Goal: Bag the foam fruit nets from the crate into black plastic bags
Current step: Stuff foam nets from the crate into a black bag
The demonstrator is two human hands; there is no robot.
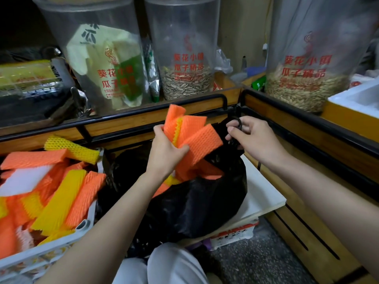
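Down at the foot of the wooden display shelf, a person sits between a crate and a bag, both arms stretched forward. Their left hand (pixel 166 148) is clenched around a fanned bunch of foam nets (pixel 196 138), mostly orange with one yellow one tucked among them, held just above the mouth of the black plastic bag (pixel 194 201). The right hand (pixel 252 136) pinches the bag's rim, its fingers (pixel 232 130) curled on the black film and lifting it up beside the bunch. More orange and yellow nets show inside the open mouth. The bag sits on a white board (pixel 264 193) laid over a white basket with red print (pixel 235 234). Just left of the bag stands the white crate (pixel 86 224), piled with loose nets (pixel 59 201) in orange, yellow and a few white, and a yellow net (pixel 71 149) lies on top near the far edge. Above, behind the black rail (pixel 123 117) of the shelf, stand tall clear tubs with red lettering: one stuffed with packets (pixel 102 68), a middle tub of striped sunflower seeds (pixel 184 83), and a right tub of paler seeds (pixel 303 89). A white foam box (pixel 356 97) sits at the far right. The floor (pixel 266 253) is speckled grey.
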